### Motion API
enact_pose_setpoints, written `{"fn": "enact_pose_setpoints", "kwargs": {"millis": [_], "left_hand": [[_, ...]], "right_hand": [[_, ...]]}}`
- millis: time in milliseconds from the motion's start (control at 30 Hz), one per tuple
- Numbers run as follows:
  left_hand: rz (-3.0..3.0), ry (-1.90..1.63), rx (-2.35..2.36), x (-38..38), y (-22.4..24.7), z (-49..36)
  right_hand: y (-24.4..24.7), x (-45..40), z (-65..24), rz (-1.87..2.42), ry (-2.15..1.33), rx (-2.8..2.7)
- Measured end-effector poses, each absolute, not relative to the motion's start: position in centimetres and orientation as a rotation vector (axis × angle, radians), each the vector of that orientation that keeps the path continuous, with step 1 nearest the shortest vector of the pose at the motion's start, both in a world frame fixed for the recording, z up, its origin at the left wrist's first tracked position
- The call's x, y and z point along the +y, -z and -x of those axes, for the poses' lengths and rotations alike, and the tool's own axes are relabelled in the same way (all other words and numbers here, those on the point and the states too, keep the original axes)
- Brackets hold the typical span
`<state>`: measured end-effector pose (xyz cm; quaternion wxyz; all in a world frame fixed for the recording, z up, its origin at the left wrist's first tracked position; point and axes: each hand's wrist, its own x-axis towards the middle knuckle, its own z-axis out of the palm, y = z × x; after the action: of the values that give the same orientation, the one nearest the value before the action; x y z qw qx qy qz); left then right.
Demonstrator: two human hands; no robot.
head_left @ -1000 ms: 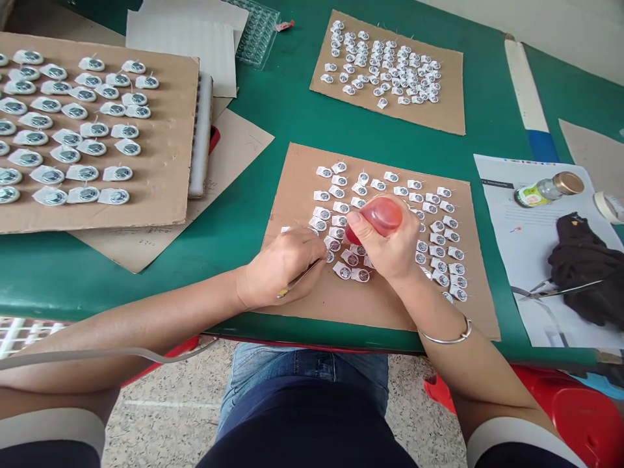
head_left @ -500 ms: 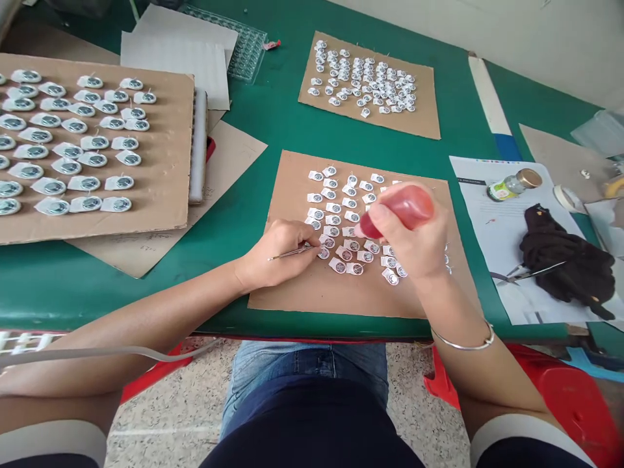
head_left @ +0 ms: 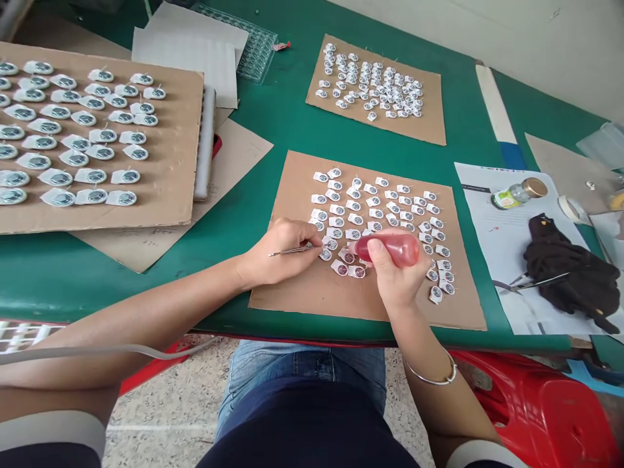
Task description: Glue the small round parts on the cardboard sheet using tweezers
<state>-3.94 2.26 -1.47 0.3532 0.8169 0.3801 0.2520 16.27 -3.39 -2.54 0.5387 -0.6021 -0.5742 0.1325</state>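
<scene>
My right hand (head_left: 400,276) is closed round a squeeze bottle (head_left: 390,249) of red liquid, tilted nearly flat, its pale nozzle pointing left. The nozzle tip is just above a small white tag with a round dark printed design (head_left: 346,255); I cannot tell whether they touch. My left hand (head_left: 283,252) rests on the near left of a cardboard sheet (head_left: 292,286), its fingers closed on a thin metal pick (head_left: 292,250). Its fingertips lie beside the lower left tags. Several rows of these tags cover the sheet, some hidden behind my right hand.
A raised cardboard with larger white pieces (head_left: 180,162) stands at left. Another tag-covered cardboard (head_left: 375,127) lies at the back. On the right are a glass jar (head_left: 519,193), a black cloth (head_left: 570,273) with scissors on it, and a tape roll (head_left: 572,209).
My right hand has brought the bottle down and left, towards the lower left tags, uncovering tags on the right. My left hand has barely moved. The whole view has shifted slightly.
</scene>
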Motion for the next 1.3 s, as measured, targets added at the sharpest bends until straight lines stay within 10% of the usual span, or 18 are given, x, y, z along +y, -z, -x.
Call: {"fn": "enact_pose_setpoints", "kwargs": {"millis": [1300], "left_hand": [[-2.085, -0.667, 0.990, 2.20, 1.52, 3.87]], "right_hand": [[2.15, -3.26, -15.84, 1.402, -0.292, -1.484]]}}
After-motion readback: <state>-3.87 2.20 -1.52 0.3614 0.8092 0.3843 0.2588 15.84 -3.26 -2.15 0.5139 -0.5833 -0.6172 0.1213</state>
